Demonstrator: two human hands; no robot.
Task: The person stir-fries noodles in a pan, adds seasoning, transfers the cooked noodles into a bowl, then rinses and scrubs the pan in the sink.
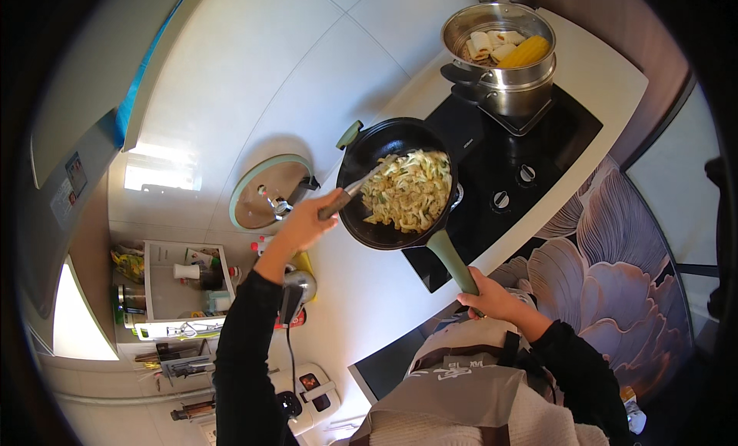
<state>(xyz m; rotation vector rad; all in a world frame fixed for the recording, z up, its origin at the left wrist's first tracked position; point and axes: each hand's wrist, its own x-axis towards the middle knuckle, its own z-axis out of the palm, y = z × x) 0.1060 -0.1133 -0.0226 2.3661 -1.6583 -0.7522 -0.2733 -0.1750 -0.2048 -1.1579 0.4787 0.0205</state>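
Pan (396,186), black and deep, is seen in the head view at the hob's (500,177) front corner, heaped with pale noodles (407,191). It is judged heavy when so full, stiff and hot at the rim; hold is best taken on the long green handle (453,261), where the right hand (488,296) is already closed. The noodles look soft and slippery. A spatula (357,189) is gripped by the left hand (304,227), its fingers wrapped round the grip. At one o'clock from the pan stands a steel steamer (503,62) holding corn and rolls, near enough to be knocked. At nine o'clock a lid (265,192) leans against the wall, with a rack (181,288) of jars lower down on the counter (369,292).
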